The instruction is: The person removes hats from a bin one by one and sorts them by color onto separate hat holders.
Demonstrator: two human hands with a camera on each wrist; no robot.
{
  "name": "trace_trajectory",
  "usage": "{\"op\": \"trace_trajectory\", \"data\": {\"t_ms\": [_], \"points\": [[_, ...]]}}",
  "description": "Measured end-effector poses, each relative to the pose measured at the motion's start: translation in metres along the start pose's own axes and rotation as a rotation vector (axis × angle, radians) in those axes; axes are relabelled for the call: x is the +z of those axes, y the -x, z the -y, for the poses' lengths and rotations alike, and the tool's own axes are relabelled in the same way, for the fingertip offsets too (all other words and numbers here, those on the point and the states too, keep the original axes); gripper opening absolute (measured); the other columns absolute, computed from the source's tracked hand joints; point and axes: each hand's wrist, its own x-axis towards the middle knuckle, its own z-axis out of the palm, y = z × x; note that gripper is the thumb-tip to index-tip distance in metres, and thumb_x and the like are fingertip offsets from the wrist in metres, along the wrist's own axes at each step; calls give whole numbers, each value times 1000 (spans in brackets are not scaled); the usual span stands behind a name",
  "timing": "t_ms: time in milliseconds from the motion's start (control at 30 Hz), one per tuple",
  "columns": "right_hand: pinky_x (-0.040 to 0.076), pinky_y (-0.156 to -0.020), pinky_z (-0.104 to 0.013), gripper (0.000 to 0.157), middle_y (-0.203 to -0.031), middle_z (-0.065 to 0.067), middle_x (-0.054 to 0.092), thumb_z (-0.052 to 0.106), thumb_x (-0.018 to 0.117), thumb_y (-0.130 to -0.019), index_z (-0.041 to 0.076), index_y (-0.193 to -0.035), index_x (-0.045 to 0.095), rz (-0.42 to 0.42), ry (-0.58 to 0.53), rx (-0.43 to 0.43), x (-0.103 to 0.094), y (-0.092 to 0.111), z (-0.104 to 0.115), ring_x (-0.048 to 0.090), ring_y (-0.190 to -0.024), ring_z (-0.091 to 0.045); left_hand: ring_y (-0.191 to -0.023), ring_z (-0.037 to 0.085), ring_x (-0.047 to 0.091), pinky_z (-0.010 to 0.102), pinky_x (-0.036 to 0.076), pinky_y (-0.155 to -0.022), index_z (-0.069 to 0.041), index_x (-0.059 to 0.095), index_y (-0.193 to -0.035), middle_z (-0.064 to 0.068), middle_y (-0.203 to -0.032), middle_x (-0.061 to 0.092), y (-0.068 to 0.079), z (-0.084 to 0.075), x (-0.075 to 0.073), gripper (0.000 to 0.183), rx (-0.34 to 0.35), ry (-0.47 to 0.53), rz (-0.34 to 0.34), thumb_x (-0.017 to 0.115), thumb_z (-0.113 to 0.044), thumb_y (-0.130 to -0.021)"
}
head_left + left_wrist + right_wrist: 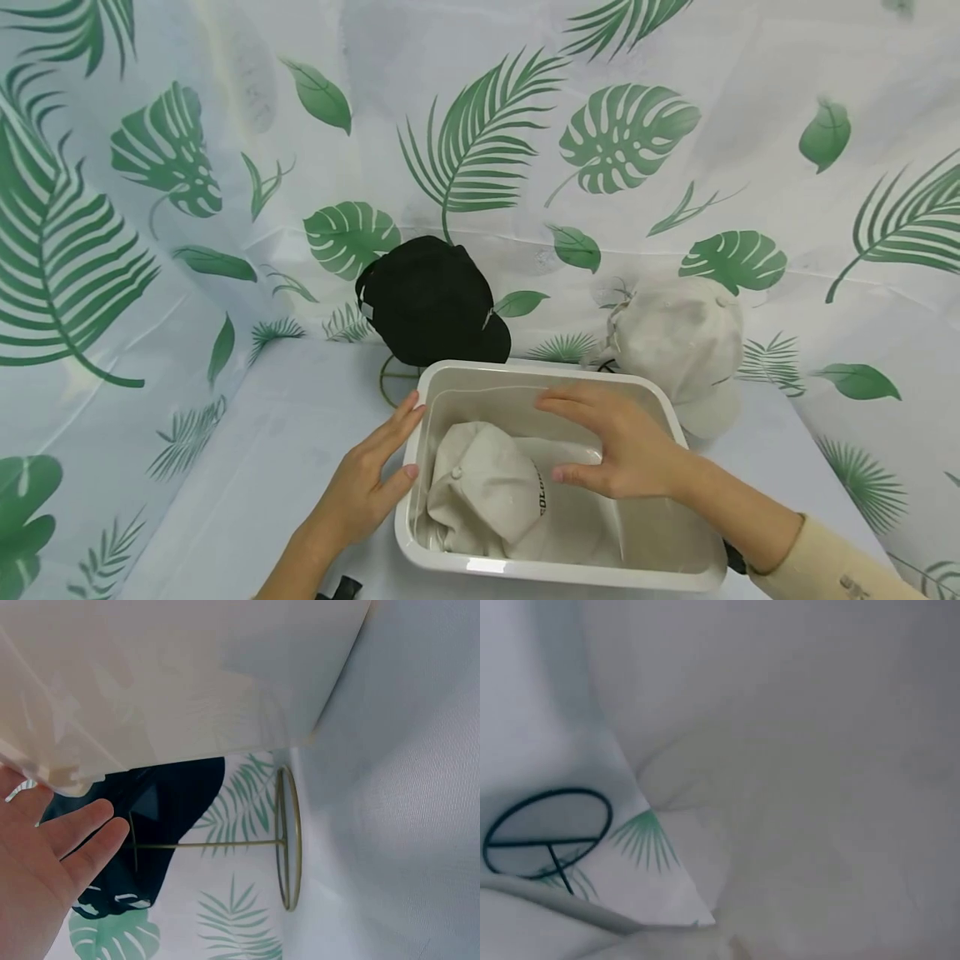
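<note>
A white plastic bin (558, 573) stands on the table, with a cream baseball cap (483, 479) lying in its left half. Dark lettering shows on the cap's front. Along the bin's left rim lies my left hand (365, 475), fingers extended against the outside. In the left wrist view, that hand (45, 855) is beside the bin's wall (172, 682). My right hand (618, 446) hovers over the bin's inside, to the right of the cap, thumb and fingers apart with nothing between them. The right wrist view is mostly a blurred pale surface.
Behind the bin, a black cap (431, 300) hangs on a gold wire stand (292, 840). At the back right, another cream cap (678, 333) sits on a dark stand, its ring base (547, 796) visible. A leaf-patterned cloth (480, 167) covers the walls. A small black object (345, 588) lies at the front.
</note>
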Motion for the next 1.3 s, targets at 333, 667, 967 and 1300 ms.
{"op": "trace_trajectory", "data": {"t_ms": [333,667,967,1300], "points": [[59,-92,-44,73,-135,3,67,50,90,-76,13,-135,69,73,3,50,18,6,1,67,-121,-20,-152,27,38,25,27,-123,-12,43,-161,6,-170,32,1,1,0,64,10,14,-4,60,-16,-100],[56,-98,-45,72,-134,3,68,47,91,-77,11,-136,69,106,-44,47,28,8,-4,66,-123,-20,-153,25,37,23,27,-122,-13,42,-161,4,-170,32,0,0,0,65,-1,17,-3,60,-16,-99],[56,-98,-46,70,-133,3,68,46,91,-77,11,-134,70,141,-74,57,33,8,-5,66,-123,-21,-151,28,39,25,28,-122,-11,44,-160,7,-169,33,0,1,1,63,15,13,-13,59,-15,-99],[57,-96,-44,65,-130,2,68,46,89,-81,10,-132,71,177,-103,25,43,10,-6,67,-119,-20,-152,27,39,25,28,-122,-12,43,-161,6,-170,32,1,2,1,65,7,11,-11,59,-16,-99]]}}
